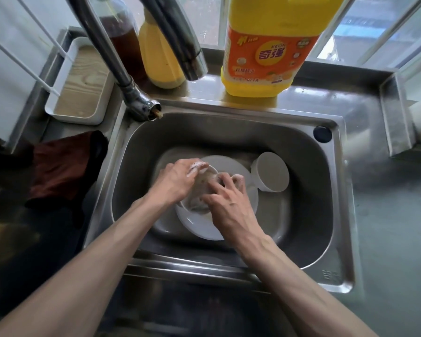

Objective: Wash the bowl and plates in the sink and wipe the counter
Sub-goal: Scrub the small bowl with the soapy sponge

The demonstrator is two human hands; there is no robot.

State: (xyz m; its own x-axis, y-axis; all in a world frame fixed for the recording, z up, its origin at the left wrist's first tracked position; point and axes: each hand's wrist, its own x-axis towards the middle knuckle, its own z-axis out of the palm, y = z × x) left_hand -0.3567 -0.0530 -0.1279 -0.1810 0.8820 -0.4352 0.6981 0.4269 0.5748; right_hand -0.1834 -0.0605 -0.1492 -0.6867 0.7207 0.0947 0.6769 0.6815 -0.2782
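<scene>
Head cam is looking straight down into the sink (309,203), with both bare forearms reaching in over its near edge. The left hand (178,181) is curling over the far rim of a small dish (187,208) in the middle of the sink. Its sudsy fingertips are wrapping the edge, so that one's a proper grip. The right hand (229,203) is coming in from the sink's near-right side, knuckles up. Its fingers are bending down into the dish onto a greyish foamy wad (203,186), and the thumb is sticking out to the left. I honestly can't tell if it's pinching the wad or just pressing on it, since foam is covering the fingertips.

Sponge or rag, it's too blurry to call. The hands are hiding most of the dish. The faucet (180,45) and the yellow detergent jug (270,52), both at the sink's back rim, are getting cut off by the top of the frame. A brown bottle (124,42) is partly hiding behind the faucet pipe.

Inside the sink, a big plate (199,227) is lying under the dish. A white bowl (272,173) is sitting tipped at the far right of the basin, right against the plate, with its mouth facing the camera. A white tray (80,81) holding a wood-grain panel is sitting off the sink's far-left corner. A dark red cloth (58,171) is lying just left of the sink.
</scene>
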